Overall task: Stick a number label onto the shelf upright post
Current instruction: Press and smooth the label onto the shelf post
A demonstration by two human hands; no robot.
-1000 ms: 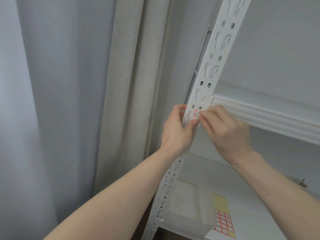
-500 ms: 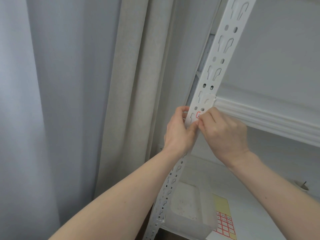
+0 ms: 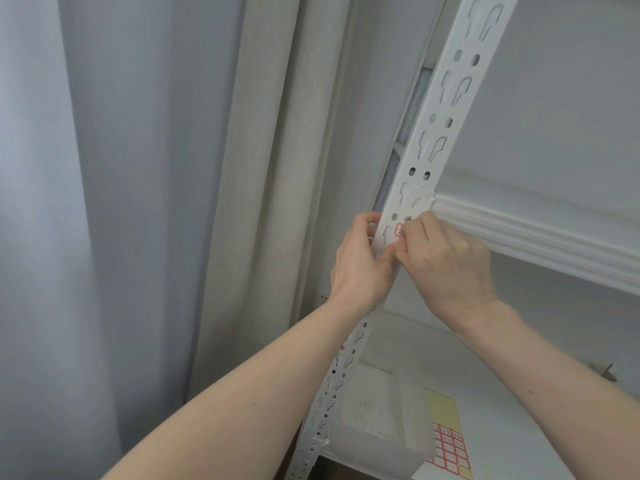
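Red-bordered label [image 3: 399, 230] on slotted white post [image 3: 446, 98] — right hand [image 3: 446, 265] pinching it, left hand [image 3: 360, 261] gripping post.

Small red-bordered number label [image 3: 399, 229] sits flat on the white shelf upright post [image 3: 446, 102], just below where the shelf beam joins. The post is slotted with keyhole cut-outs and leans up toward the right.

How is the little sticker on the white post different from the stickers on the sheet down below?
The number label is one sticker alone, stuck up on the upright post; the label sheet holds many in a grid. The label is half hidden by the right hand; the sheet lies flat and untouched. Both have red borders.
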